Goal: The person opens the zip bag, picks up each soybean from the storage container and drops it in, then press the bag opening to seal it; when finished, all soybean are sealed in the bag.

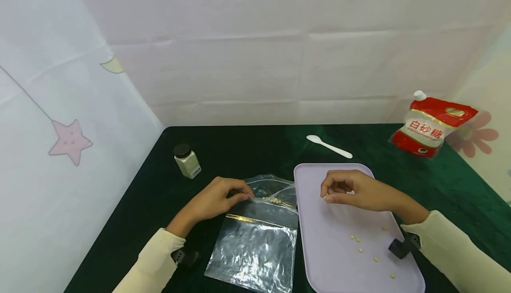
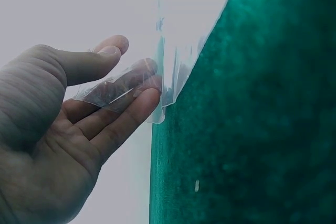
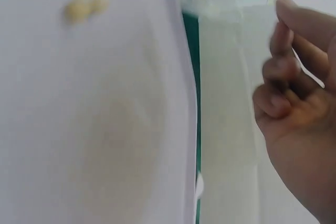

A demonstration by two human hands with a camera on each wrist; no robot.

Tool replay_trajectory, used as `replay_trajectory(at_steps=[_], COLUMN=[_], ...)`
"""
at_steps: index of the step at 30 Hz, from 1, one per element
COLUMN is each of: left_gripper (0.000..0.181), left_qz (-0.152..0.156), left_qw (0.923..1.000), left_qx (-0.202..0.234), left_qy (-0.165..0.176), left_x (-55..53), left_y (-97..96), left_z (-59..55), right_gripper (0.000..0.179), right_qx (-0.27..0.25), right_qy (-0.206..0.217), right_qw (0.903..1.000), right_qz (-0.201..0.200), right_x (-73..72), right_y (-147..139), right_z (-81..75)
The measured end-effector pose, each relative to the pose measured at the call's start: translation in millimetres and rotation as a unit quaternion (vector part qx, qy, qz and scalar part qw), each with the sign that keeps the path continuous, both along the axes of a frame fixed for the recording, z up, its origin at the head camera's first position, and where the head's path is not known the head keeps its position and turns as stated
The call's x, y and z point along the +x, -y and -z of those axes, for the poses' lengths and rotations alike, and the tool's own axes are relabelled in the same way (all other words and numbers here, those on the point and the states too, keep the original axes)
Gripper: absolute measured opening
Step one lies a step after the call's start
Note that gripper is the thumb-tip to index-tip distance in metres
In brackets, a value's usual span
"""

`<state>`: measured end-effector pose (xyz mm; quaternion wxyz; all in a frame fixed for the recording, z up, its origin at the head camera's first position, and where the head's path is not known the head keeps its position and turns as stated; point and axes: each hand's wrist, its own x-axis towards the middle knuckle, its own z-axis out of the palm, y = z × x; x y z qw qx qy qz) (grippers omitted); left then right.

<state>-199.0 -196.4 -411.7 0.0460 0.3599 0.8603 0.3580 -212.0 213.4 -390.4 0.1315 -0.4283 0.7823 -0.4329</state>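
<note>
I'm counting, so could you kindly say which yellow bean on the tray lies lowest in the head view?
The yellow bean toward the lower right of the tray; the other five visible there all lie higher.

A person's left arm (image 1: 149, 264) and right arm (image 1: 459, 253) reach in from opposite lower corners, hands well apart. The left hand (image 1: 221, 197) angles inward, its thumb (image 2: 86, 66) and fingers (image 2: 128, 121) bent in a pinching grip. The right hand (image 1: 355, 191) hangs raised above the surface below, thumb and forefinger drawn together at the tips, remaining fingers curled toward the palm.
</note>
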Motion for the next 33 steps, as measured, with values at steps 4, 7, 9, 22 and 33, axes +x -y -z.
replay_trajectory(at_steps=[4,7,9,22,33], left_gripper=[0.015,0.015,0.015,0.015,0.015], left_qz=[-0.002,-0.003,-0.003,0.0,-0.007], left_qw=[1.0,1.0,1.0,0.9998,0.9998], left_qx=[-0.004,-0.006,-0.005,0.002,0.0], left_qy=[-0.002,0.003,0.007,0.021,0.02], left_x=[0.3,0.6,0.7,0.2,0.1], left_y=[1.1,1.7,1.6,-1.9,-1.4], left_z=[0.3,-0.1,-0.6,1.4,-2.5], right_gripper=[0.013,0.013,0.013,0.02,0.013], right_qx=[-0.042,-0.066,-0.074,-0.041,-0.016], right_qy=[0.001,0.01,0.017,0.007,-0.046], right_qw=[0.9982,0.9949,0.9932,0.992,0.9883], right_qz=[0.043,0.075,0.088,0.119,0.145], right_x=[-3.0,-5.5,-7.8,-11.5,-11.1], right_y=[21.7,38.4,49.2,81.8,41.9], right_z=[-4.2,-5.5,-4.9,4.5,-8.9])
